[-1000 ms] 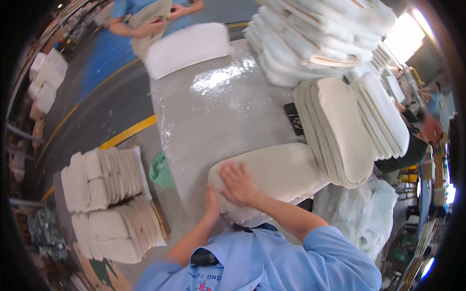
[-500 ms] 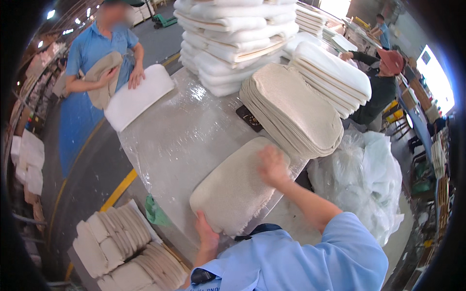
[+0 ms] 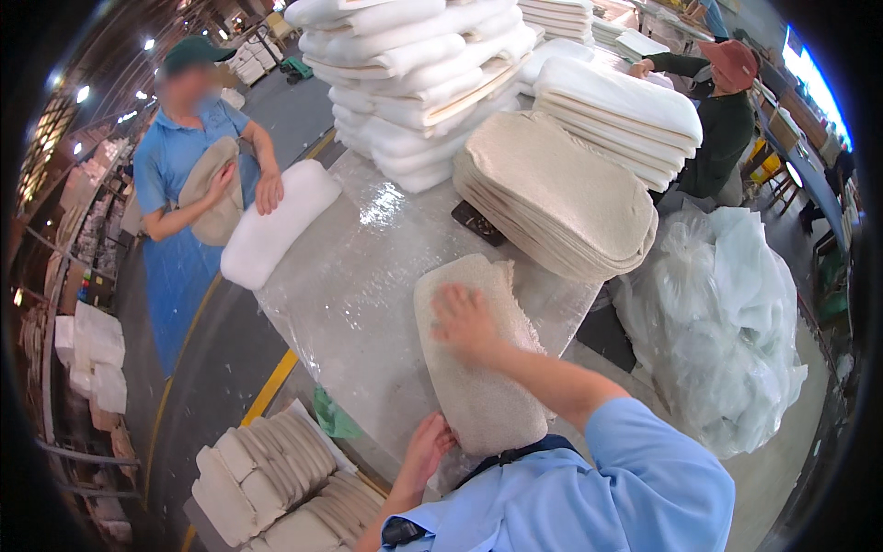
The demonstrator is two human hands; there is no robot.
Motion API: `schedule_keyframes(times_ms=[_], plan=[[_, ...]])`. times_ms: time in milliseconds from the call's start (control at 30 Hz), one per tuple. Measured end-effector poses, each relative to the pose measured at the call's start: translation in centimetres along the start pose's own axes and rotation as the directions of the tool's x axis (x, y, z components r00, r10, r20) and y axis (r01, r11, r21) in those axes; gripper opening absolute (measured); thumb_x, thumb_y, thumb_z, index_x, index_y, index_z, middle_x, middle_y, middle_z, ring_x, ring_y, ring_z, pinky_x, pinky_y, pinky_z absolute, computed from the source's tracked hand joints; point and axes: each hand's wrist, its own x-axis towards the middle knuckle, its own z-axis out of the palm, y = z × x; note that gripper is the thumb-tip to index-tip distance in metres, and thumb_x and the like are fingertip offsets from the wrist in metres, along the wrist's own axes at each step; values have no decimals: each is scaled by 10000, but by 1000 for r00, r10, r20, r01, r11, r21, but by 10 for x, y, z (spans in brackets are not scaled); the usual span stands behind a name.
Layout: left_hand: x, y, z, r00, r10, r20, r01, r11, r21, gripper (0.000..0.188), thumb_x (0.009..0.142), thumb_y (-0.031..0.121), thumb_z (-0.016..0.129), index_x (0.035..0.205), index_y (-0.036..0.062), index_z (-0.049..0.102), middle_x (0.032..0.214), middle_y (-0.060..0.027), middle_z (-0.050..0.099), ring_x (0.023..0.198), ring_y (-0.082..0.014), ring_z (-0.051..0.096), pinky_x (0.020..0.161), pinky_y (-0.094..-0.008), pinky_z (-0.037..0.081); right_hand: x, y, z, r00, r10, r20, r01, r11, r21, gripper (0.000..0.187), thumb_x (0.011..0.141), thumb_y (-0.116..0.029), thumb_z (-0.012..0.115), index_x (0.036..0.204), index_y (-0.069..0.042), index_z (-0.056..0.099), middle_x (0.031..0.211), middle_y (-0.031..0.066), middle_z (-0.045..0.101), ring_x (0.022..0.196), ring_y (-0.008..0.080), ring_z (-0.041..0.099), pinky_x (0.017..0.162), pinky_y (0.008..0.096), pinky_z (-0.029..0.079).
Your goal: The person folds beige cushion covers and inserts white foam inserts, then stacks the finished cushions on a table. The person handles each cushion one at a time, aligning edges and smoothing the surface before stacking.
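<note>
Ceiling lamps (image 3: 149, 43) glare off my plastic-covered table (image 3: 359, 276), my right hand (image 3: 464, 322) blurs, and the dark rim bends everything.

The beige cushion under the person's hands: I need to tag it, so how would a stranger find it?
On the plastic-covered table, it lies alone at the near edge, lengthwise toward the person. Unlike the stacked beige covers behind it, this stuffed beige cushion has the right hand pressing on top.

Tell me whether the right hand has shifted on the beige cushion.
Yes. The right hand slid up the beige cushion, away from its near end, toward the stacked covers.
</note>
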Motion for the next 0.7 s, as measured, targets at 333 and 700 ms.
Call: schedule_keyframes(times_ms=[333,700], plan=[[50,23,41,970,-223,94,206,965,163,713,1045,506,715,1590,108,484,1494,-90,645,1342,-304,649,1093,-555,535,-41,1,-3,991,132,18,-133,981,142,820,1076,-557,534,1703,-68,335,1787,224,246,1674,408,161,1335,633,116],[61,14,83,960,-211,184,181,969,168,788,1001,463,793,1608,88,458,1537,-87,605,1389,-302,603,1137,-571,507,-36,39,-23,976,218,-3,-209,941,265,836,1102,-584,467,1718,-47,287,1798,240,205,1675,422,153,1347,575,126]])
